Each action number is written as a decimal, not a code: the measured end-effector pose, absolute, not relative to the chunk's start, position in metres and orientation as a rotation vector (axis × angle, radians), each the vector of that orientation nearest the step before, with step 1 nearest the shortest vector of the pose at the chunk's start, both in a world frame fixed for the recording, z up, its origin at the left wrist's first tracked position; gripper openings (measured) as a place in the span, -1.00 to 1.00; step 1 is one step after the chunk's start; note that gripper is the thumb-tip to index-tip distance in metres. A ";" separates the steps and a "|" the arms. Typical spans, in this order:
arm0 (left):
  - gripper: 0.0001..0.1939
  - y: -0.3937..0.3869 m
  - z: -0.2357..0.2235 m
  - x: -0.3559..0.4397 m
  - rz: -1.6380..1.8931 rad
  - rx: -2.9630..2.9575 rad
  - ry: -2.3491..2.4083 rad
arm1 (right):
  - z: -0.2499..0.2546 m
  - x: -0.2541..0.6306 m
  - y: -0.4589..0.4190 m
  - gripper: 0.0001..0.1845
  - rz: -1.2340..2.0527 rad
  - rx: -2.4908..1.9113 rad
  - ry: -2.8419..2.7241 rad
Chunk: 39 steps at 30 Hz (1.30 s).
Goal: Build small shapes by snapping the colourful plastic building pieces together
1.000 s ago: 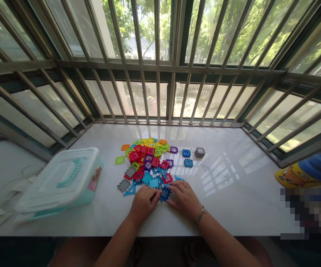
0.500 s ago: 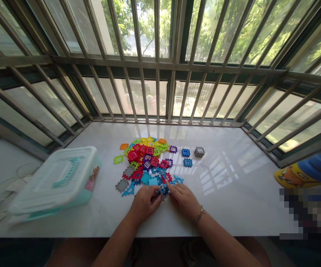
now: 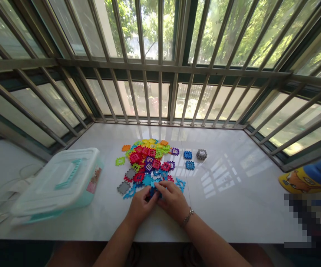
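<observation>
Blue piece (image 3: 152, 191), where?

Between both hands, near side of the coloured pile (image 3: 141, 157).

Grip?

Left hand (image 3: 140, 203) and right hand (image 3: 173, 198) both pinching it, fingers curled, partly hiding it.

Shows a smooth, glossy finish on the table (image 3: 232, 211), with bright reflections. Looks like moulded plastic in the toothed tiles (image 3: 189, 165) on the table and the smooth box (image 3: 52, 181) at its left. Gleams dully, like metal, in the bars (image 3: 160, 94) beyond it.

Single head-worn view, looking forward and steeply down, from above the seated lap
</observation>
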<state>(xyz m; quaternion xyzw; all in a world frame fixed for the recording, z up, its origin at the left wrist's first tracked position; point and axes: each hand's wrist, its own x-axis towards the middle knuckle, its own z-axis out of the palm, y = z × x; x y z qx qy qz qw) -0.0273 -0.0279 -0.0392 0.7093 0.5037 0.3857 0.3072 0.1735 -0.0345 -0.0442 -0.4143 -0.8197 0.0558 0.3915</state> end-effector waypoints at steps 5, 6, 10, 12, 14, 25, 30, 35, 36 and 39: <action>-0.62 -0.028 -0.040 -0.029 1.002 1.852 1.271 | -0.048 0.207 -0.023 -0.10 0.190 -1.002 -2.142; -0.63 -0.029 -0.040 -0.029 1.007 1.842 1.253 | -0.048 0.218 -0.019 -0.10 0.189 -1.040 -2.125; -0.60 -0.029 -0.042 -0.030 1.022 1.795 1.241 | -0.046 0.269 0.007 -0.29 0.156 -1.234 -2.020; -0.60 -0.028 -0.043 -0.030 1.020 1.809 1.255 | -0.045 0.294 0.022 -0.38 0.104 -1.298 -2.001; -0.60 -0.028 -0.044 -0.029 1.017 1.836 1.265 | -0.046 0.315 0.034 -0.42 0.069 -1.356 -1.971; -0.60 -0.028 -0.040 -0.027 0.995 1.860 1.300 | -0.065 0.349 0.052 -0.40 -0.005 -1.489 -1.840; -0.60 -0.028 -0.040 -0.026 0.988 1.885 1.294 | -0.073 0.352 0.058 -0.42 0.035 -1.564 -1.856; -0.62 -0.027 -0.040 -0.027 1.000 1.894 1.285 | -0.077 0.355 0.060 -0.47 0.027 -1.574 -1.896; -0.62 -0.027 -0.041 -0.027 1.001 1.896 1.285 | -0.077 0.355 0.060 -0.49 0.028 -1.572 -1.896; -0.63 -0.027 -0.042 -0.027 1.000 1.896 1.287 | -0.076 0.354 0.060 -0.52 0.038 -1.548 -1.884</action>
